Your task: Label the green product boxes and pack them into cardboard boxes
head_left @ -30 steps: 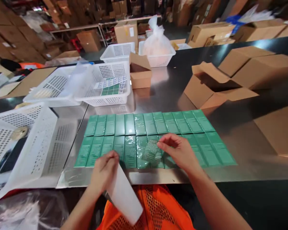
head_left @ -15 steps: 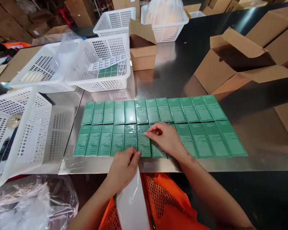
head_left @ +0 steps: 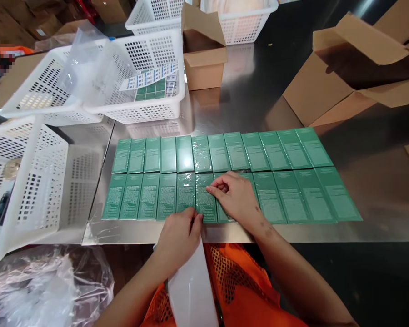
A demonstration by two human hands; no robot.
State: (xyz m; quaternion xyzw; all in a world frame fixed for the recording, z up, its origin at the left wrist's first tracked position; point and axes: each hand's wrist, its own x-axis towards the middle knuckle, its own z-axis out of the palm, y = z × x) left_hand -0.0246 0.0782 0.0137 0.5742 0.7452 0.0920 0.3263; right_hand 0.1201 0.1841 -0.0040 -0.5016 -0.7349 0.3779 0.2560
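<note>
Two rows of shrink-wrapped green boxes lie side by side along the near edge of the steel table. My left hand is closed at the table edge, gripping the top of a long white glossy strip that hangs down over my orange vest. My right hand rests over the near row, thumb and forefinger pinched just above a green box. Whatever sits between those fingertips is too small to make out. Parts of the boxes under my right hand are hidden.
White perforated baskets stand at the left and back; one holds printed label sheets. A small open carton stands behind the boxes, a larger open carton at the right. A clear plastic bag fills the lower left.
The view has shifted slightly closer and downward. Both hands hold nearly the same places, with the left still on the white strip and the right still pinched over the same box.
</note>
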